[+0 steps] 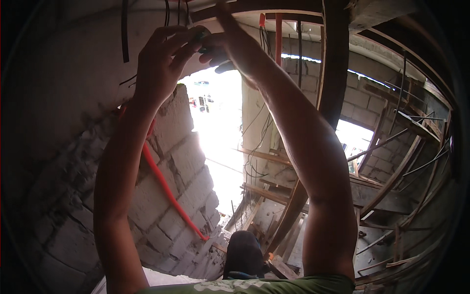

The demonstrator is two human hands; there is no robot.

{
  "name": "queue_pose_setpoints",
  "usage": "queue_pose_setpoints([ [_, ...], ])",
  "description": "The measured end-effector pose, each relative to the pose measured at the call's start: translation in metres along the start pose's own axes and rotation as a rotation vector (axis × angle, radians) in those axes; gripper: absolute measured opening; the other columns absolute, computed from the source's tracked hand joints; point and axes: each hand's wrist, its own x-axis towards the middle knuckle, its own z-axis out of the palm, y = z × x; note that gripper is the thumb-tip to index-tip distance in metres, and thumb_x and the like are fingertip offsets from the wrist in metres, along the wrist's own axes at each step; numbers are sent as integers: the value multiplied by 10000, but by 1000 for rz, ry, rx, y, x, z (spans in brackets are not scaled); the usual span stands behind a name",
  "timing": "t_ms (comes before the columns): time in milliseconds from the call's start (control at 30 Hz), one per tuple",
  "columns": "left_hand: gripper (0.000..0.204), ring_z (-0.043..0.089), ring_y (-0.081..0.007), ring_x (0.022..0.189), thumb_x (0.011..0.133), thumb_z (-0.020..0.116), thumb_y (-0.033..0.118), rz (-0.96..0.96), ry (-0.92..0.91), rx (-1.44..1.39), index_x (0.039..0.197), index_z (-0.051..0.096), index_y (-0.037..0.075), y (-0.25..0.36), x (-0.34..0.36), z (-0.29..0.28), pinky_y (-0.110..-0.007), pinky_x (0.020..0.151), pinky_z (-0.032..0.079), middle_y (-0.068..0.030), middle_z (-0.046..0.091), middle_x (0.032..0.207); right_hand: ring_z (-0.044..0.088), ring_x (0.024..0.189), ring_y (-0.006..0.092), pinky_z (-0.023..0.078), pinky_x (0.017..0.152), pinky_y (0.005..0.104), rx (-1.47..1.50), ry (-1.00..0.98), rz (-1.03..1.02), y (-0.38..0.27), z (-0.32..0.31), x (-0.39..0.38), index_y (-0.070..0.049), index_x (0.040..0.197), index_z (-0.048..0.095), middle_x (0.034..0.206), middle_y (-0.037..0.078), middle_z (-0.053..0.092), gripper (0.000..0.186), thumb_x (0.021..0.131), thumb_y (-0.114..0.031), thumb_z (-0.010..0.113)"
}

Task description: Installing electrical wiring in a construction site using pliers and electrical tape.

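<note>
The space is a raw building shell, rough grey masonry and bare timber set about a tall, glaring doorway [223,132], which bends with the wide lens. Nearest, below the doorway, lie a soft olive-green shirt [313,284] with a pale print and one dark-clad knee [243,252], rounded and matt. Two bare forearms rise on either side of the doorway, and the hands meet above its top edge. There the left hand [166,56] holds its bent fingers in a narrow pinch on a small dark green piece [202,50], its shape too dim to make out for certain; the right hand [220,48] comes close against it with fingers curled, and whether it grips the piece as well I cannot tell. Left of the doorway stands a wall of coarse pale blocks [181,142], ragged along its edge, with a smooth, bendy orange tube [164,181] running down its face. Above and left of the doorway, a flat black strip [125,32] hangs against smoother plaster. Just right of the doorway, thin dark wires [259,152] dangle in loose loops. Farther right runs a thick, dark wooden post [335,63], and beyond it rough planks and poles lean before a far block wall [360,105] with squared joints.
</note>
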Motion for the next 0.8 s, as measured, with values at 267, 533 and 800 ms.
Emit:
queue_pose_setpoints([
  [267, 288, 665, -81, 778, 947, 678, 282, -707, -183, -563, 1161, 703, 92, 5, 32, 3, -230, 608, 514, -12, 718, 913, 676, 877, 149, 568, 757, 320, -331, 99, -282, 18, 7, 0, -185, 1164, 708, 969, 35, 711, 434, 1028, -514, 460],
  [533, 247, 642, -58, 713, 963, 649, 308, -646, -269, -514, 1097, 713, 110, -26, 35, 7, -229, 580, 432, 9, 715, 838, 701, 950, 196, 557, 855, 369, -722, 176, -202, -8, 0, -4, -179, 1085, 746, 1046, 61, 723, 411, 946, -530, 582],
  [800, 254, 538, -71, 661, 959, 671, 258, -511, -350, -546, 1091, 695, 42, -49, 38, 19, -245, 620, 403, 0, 640, 798, 691, 994, 267, 532, 914, 395, -913, 79, -442, 26, -6, 47, -165, 1063, 751, 1011, 131, 729, 382, 953, -463, 540],
])
